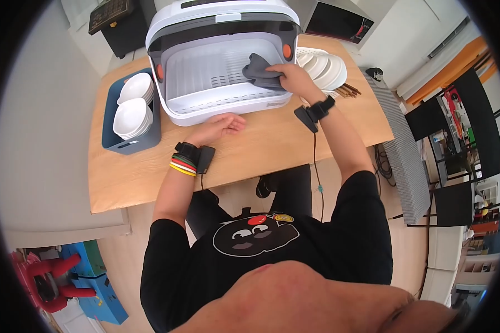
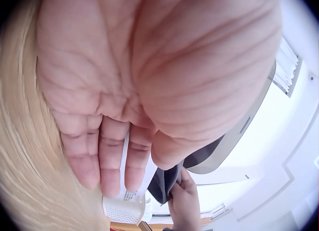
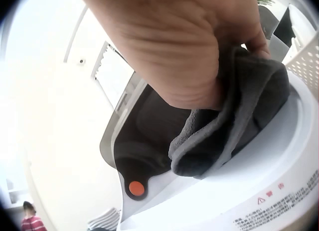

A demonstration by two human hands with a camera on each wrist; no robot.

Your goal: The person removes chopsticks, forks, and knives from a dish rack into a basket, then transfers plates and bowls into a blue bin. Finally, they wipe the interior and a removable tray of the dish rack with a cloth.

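A dark grey cloth (image 1: 264,72) is bunched in my right hand (image 1: 299,81), which grips it over the right front rim of a white dish cabinet (image 1: 222,105). The cabinet's smoky lid (image 1: 228,34) is raised, and a ribbed rack (image 1: 200,69) shows inside. In the right wrist view the cloth (image 3: 229,116) folds down around the fingers and overlaps the cabinet's edge. My left hand (image 1: 222,129) rests palm up on the table just before the cabinet's front, fingers relaxed, with nothing in it.
To the left, a blue-grey bin (image 1: 133,145) holds stacked white bowls (image 1: 132,117). On the right stands a white basket (image 1: 305,51) with pale plates (image 1: 328,69) and brown chopsticks (image 1: 347,90) beside it. Behind is a microwave (image 1: 339,23). A cable (image 1: 316,161) hangs from the right wrist.
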